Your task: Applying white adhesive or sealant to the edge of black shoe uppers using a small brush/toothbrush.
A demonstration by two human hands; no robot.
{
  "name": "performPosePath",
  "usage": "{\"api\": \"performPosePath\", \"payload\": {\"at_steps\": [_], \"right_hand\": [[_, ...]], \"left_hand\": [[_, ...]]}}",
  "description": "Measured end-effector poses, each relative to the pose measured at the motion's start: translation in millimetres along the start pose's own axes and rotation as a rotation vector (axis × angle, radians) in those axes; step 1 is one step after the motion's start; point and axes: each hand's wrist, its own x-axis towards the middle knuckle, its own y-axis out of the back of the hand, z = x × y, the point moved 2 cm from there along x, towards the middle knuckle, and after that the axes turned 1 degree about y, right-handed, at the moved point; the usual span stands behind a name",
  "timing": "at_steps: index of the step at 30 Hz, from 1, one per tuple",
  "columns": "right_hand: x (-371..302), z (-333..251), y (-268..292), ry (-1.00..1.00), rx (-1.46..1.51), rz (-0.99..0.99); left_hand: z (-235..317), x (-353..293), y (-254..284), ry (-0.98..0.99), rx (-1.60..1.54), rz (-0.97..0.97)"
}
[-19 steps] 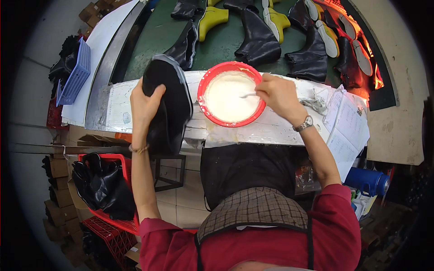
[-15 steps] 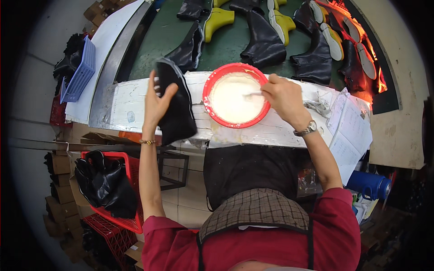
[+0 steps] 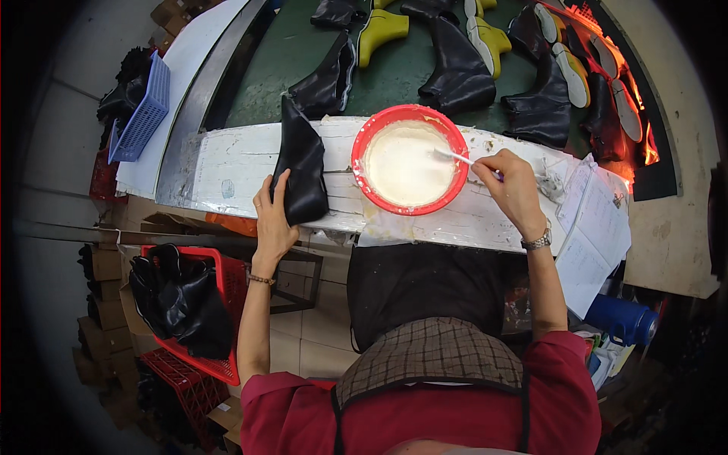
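Observation:
A black leather boot upper (image 3: pixel 301 163) lies on the white-covered bench (image 3: pixel 227 155), its narrow end pointing away from me. My left hand (image 3: pixel 276 220) is closed on its near end, the thumb and fingers along the left side. To the right stands a red bowl (image 3: pixel 368 140) of thick cream-coloured paste (image 3: pixel 402 171). My right hand (image 3: pixel 516 188) is just right of the bowl, pinching a thin brush (image 3: pixel 459 158) with a pale handle. The brush reaches over the rim and its tip touches the paste.
Black boot uppers (image 3: pixel 459 72) and yellow boot forms (image 3: pixel 383 34) lie on the green surface (image 3: pixel 258 87) beyond. An orange glow lights the far right. Written papers (image 3: pixel 588 227) and a blue flask (image 3: pixel 618 318) are at right. A red crate (image 3: pixel 227 364) of black uppers stands lower left.
The boot upper has turned and come down onto the bench; my left hand has shifted to its near end. My right hand has drawn back to the right, showing the brush.

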Motion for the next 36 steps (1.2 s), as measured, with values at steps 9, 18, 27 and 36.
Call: {"api": "performPosePath", "payload": {"at_steps": [9, 18, 27, 36], "right_hand": [[1.3, -29.0, -7.1, 0.011, 0.013, 0.082], [18.5, -61.6, -14.6, 0.222, 0.346, 0.064], [48.1, -41.2, 3.2, 0.248, 0.276, 0.205], [3.5, -67.1, -11.2, 0.267, 0.483, 0.118]], "left_hand": [[43.1, -13.5, 19.2, -0.223, -0.255, 0.481], [104.8, -24.4, 32.5, -0.421, -0.44, 0.492], [115.8, -22.2, 35.4, -0.495, -0.493, 0.517], [135.4, 4.2, 37.6, -0.4, -0.493, 0.625]]}}
